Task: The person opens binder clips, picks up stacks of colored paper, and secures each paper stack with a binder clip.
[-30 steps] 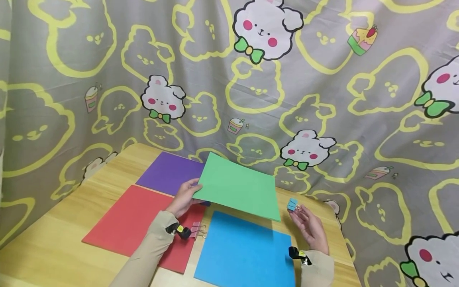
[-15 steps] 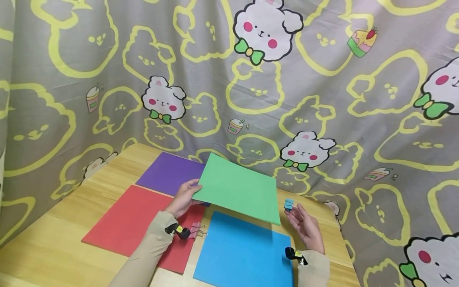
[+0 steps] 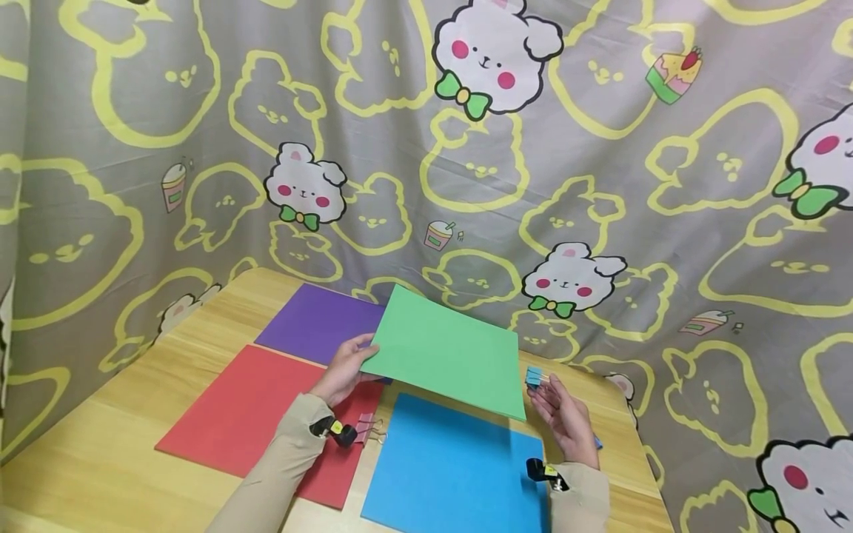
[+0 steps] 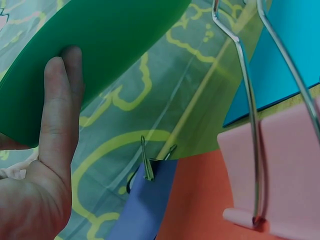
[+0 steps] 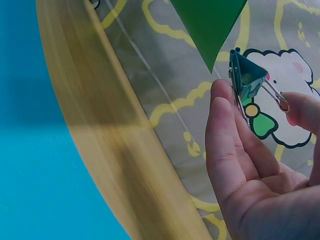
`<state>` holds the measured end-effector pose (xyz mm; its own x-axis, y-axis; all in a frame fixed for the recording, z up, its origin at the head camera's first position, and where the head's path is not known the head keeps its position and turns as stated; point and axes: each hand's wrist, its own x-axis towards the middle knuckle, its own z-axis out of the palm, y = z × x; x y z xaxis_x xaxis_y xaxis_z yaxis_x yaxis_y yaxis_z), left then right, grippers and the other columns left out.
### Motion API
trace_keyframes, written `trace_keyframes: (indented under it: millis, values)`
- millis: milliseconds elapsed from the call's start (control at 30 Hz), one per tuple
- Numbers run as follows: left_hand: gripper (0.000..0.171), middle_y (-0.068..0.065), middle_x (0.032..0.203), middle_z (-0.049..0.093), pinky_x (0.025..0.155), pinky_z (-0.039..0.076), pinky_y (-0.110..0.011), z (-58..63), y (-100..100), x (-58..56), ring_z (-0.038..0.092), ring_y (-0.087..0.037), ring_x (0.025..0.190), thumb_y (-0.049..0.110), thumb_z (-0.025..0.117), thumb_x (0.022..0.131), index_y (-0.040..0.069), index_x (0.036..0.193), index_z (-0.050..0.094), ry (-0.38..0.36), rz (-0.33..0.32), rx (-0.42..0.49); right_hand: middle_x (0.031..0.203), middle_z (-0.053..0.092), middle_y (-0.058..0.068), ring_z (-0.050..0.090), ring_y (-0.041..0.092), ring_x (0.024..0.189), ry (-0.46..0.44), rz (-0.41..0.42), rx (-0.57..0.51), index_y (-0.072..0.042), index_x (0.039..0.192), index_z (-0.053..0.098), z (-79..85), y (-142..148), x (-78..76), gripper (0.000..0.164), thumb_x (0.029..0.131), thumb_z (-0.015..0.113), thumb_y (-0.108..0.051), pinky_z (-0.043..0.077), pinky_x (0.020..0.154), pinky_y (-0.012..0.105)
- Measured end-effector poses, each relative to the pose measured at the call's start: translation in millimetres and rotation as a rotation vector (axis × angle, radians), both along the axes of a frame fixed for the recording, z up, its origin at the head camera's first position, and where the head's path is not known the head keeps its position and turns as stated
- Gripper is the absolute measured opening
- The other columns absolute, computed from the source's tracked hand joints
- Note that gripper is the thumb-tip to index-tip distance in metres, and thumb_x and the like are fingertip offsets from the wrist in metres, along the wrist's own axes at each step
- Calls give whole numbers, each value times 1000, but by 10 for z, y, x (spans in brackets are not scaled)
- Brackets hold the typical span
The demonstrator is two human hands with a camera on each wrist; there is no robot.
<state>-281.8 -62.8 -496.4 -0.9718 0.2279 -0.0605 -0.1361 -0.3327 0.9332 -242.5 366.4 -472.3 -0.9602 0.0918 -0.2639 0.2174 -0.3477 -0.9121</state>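
My left hand (image 3: 343,370) grips the left edge of a green paper stack (image 3: 446,355), thumb on top and fingers (image 4: 56,120) underneath. The green stack is tilted above the table and overlaps a blue sheet (image 3: 460,466) in the head view. My right hand (image 3: 566,420) pinches a blue binder clip (image 5: 247,75) by its wire handles, between thumb and fingers. In the head view this clip is just right of the green stack's right edge. The right wrist view shows the stack's corner (image 5: 212,55) near the clip, with a gap between them.
A red sheet (image 3: 260,414) lies left of the blue one, with a pink binder clip (image 3: 364,428) on its right edge. Behind it is a purple sheet (image 3: 313,322), partly under the green stack. A small blue object (image 3: 598,444) shows beside my right wrist. A patterned curtain (image 3: 373,244) hangs behind the table.
My right hand has moved left with the blue binder clip, closer to the green stack. The stack's right side has dipped slightly. A small blue object has come into view behind my right wrist.
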Motion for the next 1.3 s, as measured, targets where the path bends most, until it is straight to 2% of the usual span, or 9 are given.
trace_keyframes:
  millis: [433,667,1133,1300]
  values:
    - [49,-1,103,68,82,60,-39,43,27,36,71,-11,88,14,48,104,-2,147,32,15,-17,-14,80,76,2,75,14,86,-3,-33,7,-13,82,76,-29,-34,-29,28,97,62,-32,59,82,25]
    - [51,1,101,68,83,60,-41,30,31,23,71,-10,87,15,49,104,-1,149,31,10,-21,-8,77,76,3,75,15,85,-21,-31,-6,-12,81,77,19,-42,-6,27,96,63,-30,59,81,25]
    - [52,1,101,68,81,60,-38,21,39,25,71,-10,87,15,50,103,-1,149,32,5,-29,-1,75,76,0,76,14,81,10,-68,98,-14,78,77,13,-59,-26,28,98,61,-27,60,80,27]
    - [50,2,100,69,83,60,-40,23,46,21,71,-10,86,15,49,103,-1,148,32,12,-23,0,76,76,2,76,14,80,3,-75,97,-13,79,78,34,-50,-17,28,97,62,-27,60,81,27]
